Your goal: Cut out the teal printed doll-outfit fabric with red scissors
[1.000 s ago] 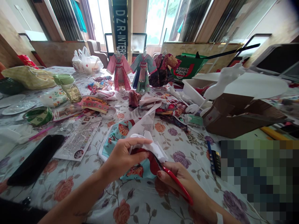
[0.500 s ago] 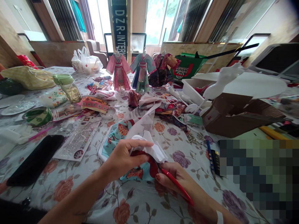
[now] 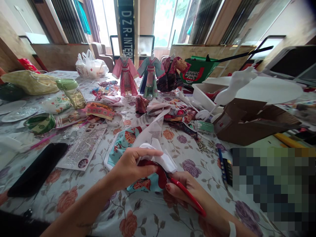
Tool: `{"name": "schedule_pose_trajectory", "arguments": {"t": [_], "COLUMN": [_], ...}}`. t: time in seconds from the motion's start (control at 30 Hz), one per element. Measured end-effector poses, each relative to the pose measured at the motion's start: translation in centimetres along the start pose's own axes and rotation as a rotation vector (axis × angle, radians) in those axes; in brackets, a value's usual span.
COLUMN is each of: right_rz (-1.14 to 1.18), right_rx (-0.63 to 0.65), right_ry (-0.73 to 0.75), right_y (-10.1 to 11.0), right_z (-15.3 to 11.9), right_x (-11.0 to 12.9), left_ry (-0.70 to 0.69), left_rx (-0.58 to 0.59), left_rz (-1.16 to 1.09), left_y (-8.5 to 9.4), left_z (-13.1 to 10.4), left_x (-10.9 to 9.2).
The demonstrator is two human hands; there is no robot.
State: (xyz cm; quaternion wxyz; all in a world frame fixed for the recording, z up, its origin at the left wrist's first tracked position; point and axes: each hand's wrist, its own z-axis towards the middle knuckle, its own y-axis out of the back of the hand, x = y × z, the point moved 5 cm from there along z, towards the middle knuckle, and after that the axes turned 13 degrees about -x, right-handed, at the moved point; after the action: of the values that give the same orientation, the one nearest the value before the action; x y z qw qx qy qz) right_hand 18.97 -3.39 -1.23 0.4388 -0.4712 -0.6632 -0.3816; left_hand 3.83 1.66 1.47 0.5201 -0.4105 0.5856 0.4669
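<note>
My left hand (image 3: 132, 164) pinches a folded piece of fabric (image 3: 148, 183), light blue with orange fans and a dark red part, with white material (image 3: 164, 162) along its upper side. In my right hand (image 3: 186, 189) is a pair of red-handled scissors (image 3: 189, 194), whose dark blades lie at the red edge of the fabric; the tips are hidden in the folds. More of the blue patterned cloth (image 3: 116, 148) spreads on the table beyond my left hand, and a pale sheer strip (image 3: 150, 126) runs away from it.
Small robes on stands (image 3: 125, 75) stand at the back. A black phone (image 3: 37, 169) and a sheet of stick-on gems (image 3: 82, 148) lie left. On the right are a cardboard box (image 3: 234, 121), a white torso form (image 3: 237, 82) and a blue pen-like tool (image 3: 221, 164).
Almost nothing differs. The scissors' handle and my right hand have shifted very slightly; my left hand keeps its place on the fabric.
</note>
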Motion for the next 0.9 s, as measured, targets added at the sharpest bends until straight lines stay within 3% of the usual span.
{"name": "schedule_pose_trajectory", "arguments": {"t": [0.5, 0.7, 0.9], "right_rz": [0.041, 0.050, 0.040], "right_rx": [0.001, -0.062, 0.004], "right_ry": [-0.020, -0.046, -0.017], "right_y": [0.04, 0.21, 0.20], "right_z": [0.00, -0.13, 0.43], "right_x": [-0.15, -0.17, -0.23], "left_ry": [0.011, 0.035, 0.036], "left_rx": [0.027, 0.052, 0.056], "left_rz": [-0.021, -0.058, -0.078], "left_y": [-0.08, -0.11, -0.05], "left_z": [-0.05, 0.11, 0.16], "left_x": [0.53, 0.80, 0.92]}}
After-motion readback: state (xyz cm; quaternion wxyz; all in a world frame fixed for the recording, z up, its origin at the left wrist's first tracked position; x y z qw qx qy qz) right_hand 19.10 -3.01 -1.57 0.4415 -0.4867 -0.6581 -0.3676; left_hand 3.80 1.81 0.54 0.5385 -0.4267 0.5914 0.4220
